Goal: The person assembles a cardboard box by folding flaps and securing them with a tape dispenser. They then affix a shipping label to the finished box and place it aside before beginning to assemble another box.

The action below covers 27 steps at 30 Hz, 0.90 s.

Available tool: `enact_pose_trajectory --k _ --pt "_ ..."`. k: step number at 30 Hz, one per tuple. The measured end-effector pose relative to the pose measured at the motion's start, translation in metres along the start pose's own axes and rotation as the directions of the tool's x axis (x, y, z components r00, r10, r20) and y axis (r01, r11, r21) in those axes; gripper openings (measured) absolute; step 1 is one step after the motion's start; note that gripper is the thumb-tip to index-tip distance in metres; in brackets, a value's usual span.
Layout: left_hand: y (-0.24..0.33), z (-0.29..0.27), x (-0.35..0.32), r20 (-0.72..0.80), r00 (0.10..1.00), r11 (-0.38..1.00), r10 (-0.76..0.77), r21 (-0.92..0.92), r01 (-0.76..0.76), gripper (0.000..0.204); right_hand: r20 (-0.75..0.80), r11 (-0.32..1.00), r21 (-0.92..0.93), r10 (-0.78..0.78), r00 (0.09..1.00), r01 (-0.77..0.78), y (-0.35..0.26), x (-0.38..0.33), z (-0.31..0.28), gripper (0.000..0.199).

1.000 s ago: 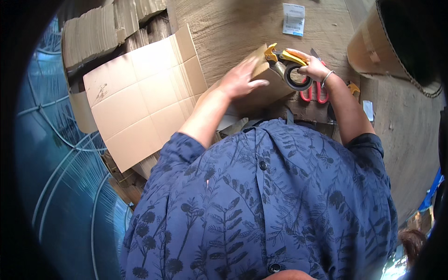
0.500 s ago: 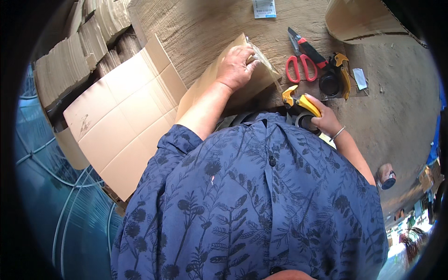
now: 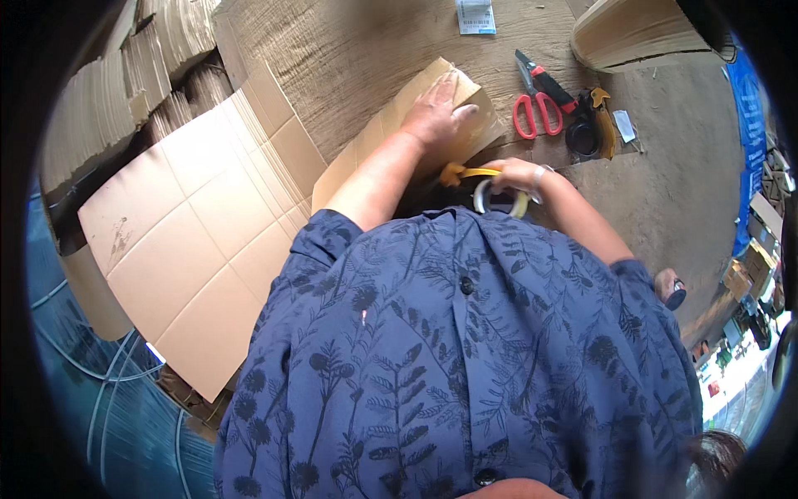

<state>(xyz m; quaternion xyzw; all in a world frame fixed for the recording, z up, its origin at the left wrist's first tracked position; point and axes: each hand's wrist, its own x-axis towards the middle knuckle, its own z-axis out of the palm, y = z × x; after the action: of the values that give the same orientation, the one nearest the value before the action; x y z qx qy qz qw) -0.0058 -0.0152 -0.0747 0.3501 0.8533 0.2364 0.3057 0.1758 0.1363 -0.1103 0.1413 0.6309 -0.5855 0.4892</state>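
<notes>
My left hand (image 3: 434, 115) lies flat on a brown cardboard box (image 3: 356, 163), fingers stretched toward its far end. Clear tape shows shiny on the box's right side. My right hand (image 3: 517, 175) is closed round a yellow-handled tape dispenser (image 3: 477, 172) with a tape roll in it, held just right of the box's near side and close to my shirt. Part of the dispenser is hidden by the hand. Right of the box lie red-handled scissors (image 3: 525, 116) and a red-and-black utility knife (image 3: 555, 91). Beside them rests a second tape dispenser (image 3: 605, 125), yellow and black.
A large flat cardboard sheet (image 3: 191, 200) leans at the left, before stacked cardboard (image 3: 91, 125). A curved cardboard piece (image 3: 640, 37) stands at the far right. A label packet (image 3: 475, 17) and a small white slip (image 3: 624, 126) lie on the wooden surface (image 3: 332, 50).
My right hand has brought the tape dispenser leftward, nearer the box, and turned it. My left hand has flattened from curled fingers at the box's end onto its top.
</notes>
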Motion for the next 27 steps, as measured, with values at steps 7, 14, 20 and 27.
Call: enact_pose_trajectory --k 7,14,20,27 --pt "-0.042 -0.009 -0.074 -0.030 0.996 0.996 0.083 0.023 -0.083 0.073 -0.888 0.641 0.428 0.170 0.427 0.637 0.044 -0.018 0.020 0.073" --pt "-0.127 -0.023 -0.069 -0.131 0.980 0.946 0.148 -0.269 -0.179 0.045 -0.955 0.686 0.275 0.275 0.109 0.674 0.020 0.068 0.109 0.075" --pt "-0.199 0.001 -0.024 -0.126 0.933 0.940 -0.338 0.013 0.342 0.058 -0.901 0.507 0.308 0.426 0.076 0.805 0.011 0.008 0.083 0.067" --pt "-0.171 -0.029 -0.035 0.165 0.909 0.891 -0.383 -0.194 0.410 0.059 -0.971 0.475 0.189 0.219 0.092 0.859 -0.026 -0.027 0.039 0.069"
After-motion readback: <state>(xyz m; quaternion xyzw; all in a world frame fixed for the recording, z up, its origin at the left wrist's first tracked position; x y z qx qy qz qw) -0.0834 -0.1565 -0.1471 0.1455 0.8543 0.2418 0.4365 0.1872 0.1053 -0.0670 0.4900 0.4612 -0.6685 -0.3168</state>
